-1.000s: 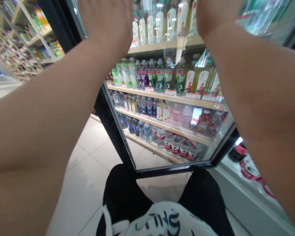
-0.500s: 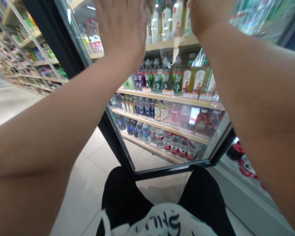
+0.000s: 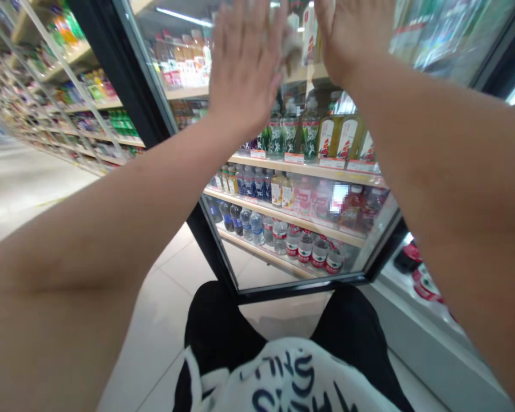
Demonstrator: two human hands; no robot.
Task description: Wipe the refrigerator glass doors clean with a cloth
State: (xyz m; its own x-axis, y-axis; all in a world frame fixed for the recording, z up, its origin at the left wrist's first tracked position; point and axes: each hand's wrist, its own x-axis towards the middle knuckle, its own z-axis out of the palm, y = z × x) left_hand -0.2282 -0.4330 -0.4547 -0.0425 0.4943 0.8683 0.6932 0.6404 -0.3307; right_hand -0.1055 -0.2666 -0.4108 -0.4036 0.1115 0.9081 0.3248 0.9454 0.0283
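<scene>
My left hand (image 3: 246,71) is raised against or just before the glass pane (image 3: 257,280) of a black-framed door (image 3: 300,293), its fingers stretched out and a little blurred. Beside its thumb side shows a pale, smeared patch; whether this is a cloth or a reflection I cannot tell. To the right, my right hand (image 3: 356,43) is also up at the glass, with its fingers extended and their tips cut off by the top edge. Rows of drink bottles (image 3: 289,134) on shelves show in the glass, partly hidden by my hands and forearms.
The door's lower edge is close to my knees (image 3: 217,320), which are in black trousers. On the right, bottles (image 3: 424,283) with red labels stand above a grey cabinet base (image 3: 429,337). Store shelves (image 3: 81,109) line the left, beyond pale floor tiles (image 3: 167,309).
My left hand has moved to the right across the glass, closer to my right hand. My right hand has shifted slightly left and down in view. The camera view has shifted slightly.
</scene>
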